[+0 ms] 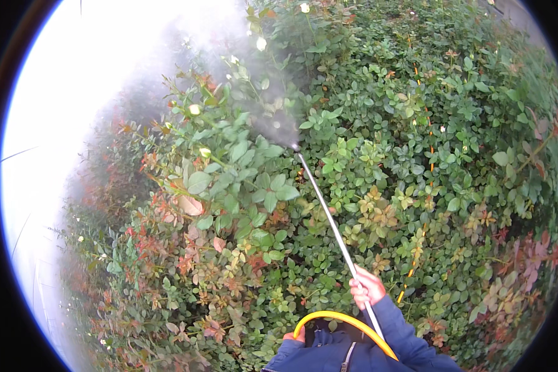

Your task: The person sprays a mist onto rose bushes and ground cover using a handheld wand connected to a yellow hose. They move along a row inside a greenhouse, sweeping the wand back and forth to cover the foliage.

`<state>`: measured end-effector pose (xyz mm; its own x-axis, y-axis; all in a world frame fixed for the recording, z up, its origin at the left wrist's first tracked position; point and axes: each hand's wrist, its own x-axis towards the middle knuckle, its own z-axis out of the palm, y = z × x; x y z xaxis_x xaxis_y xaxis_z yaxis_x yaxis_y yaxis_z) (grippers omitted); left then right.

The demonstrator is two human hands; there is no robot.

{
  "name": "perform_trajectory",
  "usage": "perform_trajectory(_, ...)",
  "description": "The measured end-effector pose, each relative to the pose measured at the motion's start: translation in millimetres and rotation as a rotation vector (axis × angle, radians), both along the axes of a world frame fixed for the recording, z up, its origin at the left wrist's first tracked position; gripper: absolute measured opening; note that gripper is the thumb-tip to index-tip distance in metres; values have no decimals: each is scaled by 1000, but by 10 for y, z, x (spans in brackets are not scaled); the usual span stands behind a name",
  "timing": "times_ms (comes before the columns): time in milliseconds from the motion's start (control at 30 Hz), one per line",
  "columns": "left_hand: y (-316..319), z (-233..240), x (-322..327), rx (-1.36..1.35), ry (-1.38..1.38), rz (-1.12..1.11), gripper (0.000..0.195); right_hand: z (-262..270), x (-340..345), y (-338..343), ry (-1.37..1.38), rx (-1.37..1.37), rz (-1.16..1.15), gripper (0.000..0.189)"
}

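Observation:
My right hand (pixel 368 287) is closed around a straight metal spray lance (pixel 328 211), which slants up and to the left over rose bushes. From the nozzle (pixel 295 147) at its tip, a fine mist (pixel 276 123) fans out towards the upper left. Low in the view, my left hand (pixel 294 335) grips a yellow hose (pixel 339 316) close to my body. This hose arches across the front of my dark blue jacket (pixel 325 355), and its lower right end passes out of sight against the sleeve.
Dense rose bushes (pixel 353 158) with green and reddish leaves fill most of the view. White rose blooms (pixel 261 44) and pale buds (pixel 205 152) stand on stems near the spray. An orange hose or cord (pixel 431 153) runs through the foliage on the right. Bright glare whitens the left side.

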<state>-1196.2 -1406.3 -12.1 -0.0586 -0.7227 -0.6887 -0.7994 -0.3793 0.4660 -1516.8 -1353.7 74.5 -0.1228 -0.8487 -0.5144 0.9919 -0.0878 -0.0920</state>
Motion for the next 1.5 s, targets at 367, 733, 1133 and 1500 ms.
perform_trajectory(367,432,211,-649,-57,-67,62,48,-374,-776,-197,26,-49,168,45)
perform_trajectory(733,446,402,-1250,-83,-53,105,42,-127,-824,-230,125,-36,385,47)
perform_trajectory(1133,218,385,-1280,14,-123,214,35,-485,-986,-717,104,14,303,39)
perform_trajectory(1500,-192,34,-1529,-141,-53,-29,34,-92,-1026,-371,136,-51,309,46)
